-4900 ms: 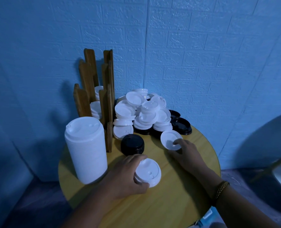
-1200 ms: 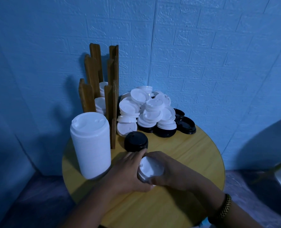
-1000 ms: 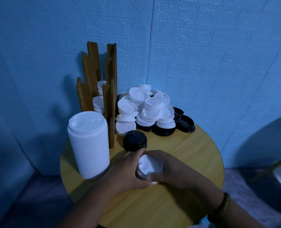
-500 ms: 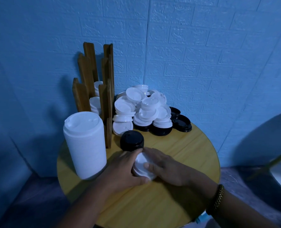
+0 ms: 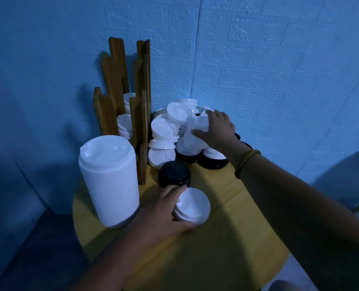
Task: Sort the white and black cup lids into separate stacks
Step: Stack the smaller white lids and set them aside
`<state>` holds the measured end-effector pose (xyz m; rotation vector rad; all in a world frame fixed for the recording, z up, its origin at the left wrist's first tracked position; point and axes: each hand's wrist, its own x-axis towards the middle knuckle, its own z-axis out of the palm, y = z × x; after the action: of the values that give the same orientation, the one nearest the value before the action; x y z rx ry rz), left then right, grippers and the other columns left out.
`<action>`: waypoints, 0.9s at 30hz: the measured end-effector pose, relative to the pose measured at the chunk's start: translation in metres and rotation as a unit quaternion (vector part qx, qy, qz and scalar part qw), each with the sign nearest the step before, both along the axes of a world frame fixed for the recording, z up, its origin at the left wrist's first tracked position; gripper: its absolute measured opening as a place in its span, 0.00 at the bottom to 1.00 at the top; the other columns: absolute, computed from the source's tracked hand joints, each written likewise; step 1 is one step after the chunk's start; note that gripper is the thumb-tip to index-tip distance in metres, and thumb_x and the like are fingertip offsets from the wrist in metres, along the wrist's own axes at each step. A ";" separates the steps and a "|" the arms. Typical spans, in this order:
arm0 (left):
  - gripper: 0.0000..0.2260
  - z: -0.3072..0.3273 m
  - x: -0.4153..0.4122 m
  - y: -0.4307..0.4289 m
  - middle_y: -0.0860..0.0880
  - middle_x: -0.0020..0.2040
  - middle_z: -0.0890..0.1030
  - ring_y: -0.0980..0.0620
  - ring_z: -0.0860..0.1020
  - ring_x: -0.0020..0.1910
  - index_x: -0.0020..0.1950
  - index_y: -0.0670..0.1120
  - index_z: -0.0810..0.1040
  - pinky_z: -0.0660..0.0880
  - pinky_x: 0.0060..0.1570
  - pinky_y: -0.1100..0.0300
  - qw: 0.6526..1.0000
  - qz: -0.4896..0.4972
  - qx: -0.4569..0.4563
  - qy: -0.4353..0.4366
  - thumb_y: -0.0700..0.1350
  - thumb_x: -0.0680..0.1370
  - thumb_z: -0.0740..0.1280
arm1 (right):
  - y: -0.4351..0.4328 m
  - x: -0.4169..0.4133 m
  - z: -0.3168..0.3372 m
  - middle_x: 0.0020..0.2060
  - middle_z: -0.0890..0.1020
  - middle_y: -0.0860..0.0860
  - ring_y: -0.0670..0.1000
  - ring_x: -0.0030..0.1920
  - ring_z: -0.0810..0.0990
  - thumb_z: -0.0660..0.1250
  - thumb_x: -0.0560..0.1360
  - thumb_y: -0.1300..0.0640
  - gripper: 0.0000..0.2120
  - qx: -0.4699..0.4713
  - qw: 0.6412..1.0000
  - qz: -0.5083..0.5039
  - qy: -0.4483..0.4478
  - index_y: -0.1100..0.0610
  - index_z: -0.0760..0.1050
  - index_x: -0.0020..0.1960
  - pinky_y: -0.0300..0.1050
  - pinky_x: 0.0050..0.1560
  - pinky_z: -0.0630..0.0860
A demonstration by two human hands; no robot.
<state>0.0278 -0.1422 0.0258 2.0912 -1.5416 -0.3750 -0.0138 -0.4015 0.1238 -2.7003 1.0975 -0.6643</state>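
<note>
left hand (image 5: 163, 211) grips a short white stack (image 5: 193, 203) on the yellow bench (image 5: 233, 238), just beside the black stack (image 5: 174, 174). right hand (image 5: 219, 130) is back in the mixed pile (image 5: 163, 128), fingers (image 5: 214, 114) curled over a blurry white lid (image 5: 198, 124)

Possibly a café corner (dim): wooden lid rack (image 5: 113, 76), heaped lids (image 5: 178, 111).
</note>
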 end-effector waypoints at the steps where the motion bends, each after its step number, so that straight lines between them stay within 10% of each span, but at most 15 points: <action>1: 0.43 0.000 0.000 0.000 0.63 0.78 0.59 0.64 0.62 0.68 0.81 0.63 0.53 0.65 0.64 0.65 1.000 -0.001 -0.002 0.001 0.65 0.73 0.73 | -0.005 0.007 0.000 0.74 0.66 0.54 0.58 0.76 0.60 0.68 0.73 0.34 0.41 0.001 1.000 -0.004 0.005 0.52 0.59 0.78 0.61 0.72 0.61; 9: 0.43 0.000 0.003 -0.001 0.66 0.76 0.59 0.67 0.62 0.65 0.80 0.64 0.55 0.65 0.62 0.66 1.000 -0.011 -0.011 0.004 0.67 0.71 0.74 | -0.014 0.012 -0.004 0.67 0.73 0.56 0.61 0.68 0.69 0.70 0.73 0.39 0.36 0.014 1.000 -0.013 0.010 0.54 0.63 0.74 0.58 0.65 0.65; 17: 0.40 0.000 0.000 0.002 0.66 0.75 0.62 0.66 0.62 0.65 0.79 0.63 0.58 0.65 0.61 0.64 1.000 -0.005 -0.016 0.006 0.65 0.71 0.74 | 0.078 -0.077 -0.020 0.64 0.70 0.54 0.54 0.64 0.71 0.73 0.69 0.38 0.38 0.047 0.984 0.040 -0.165 0.54 0.66 0.73 0.51 0.62 0.72; 27: 0.53 0.008 -0.005 0.001 0.56 0.79 0.62 0.54 0.62 0.76 0.82 0.60 0.49 0.65 0.69 0.56 1.000 0.016 0.024 -0.010 0.65 0.67 0.77 | 0.157 -0.126 -0.083 0.57 0.64 0.46 0.48 0.57 0.69 0.68 0.67 0.29 0.40 0.158 0.986 0.049 -0.028 0.46 0.62 0.73 0.42 0.52 0.70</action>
<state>0.0232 -0.1415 0.0333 2.1602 -1.5219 -0.3852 -0.1398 -0.2448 0.0403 -2.4309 0.9582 -0.4977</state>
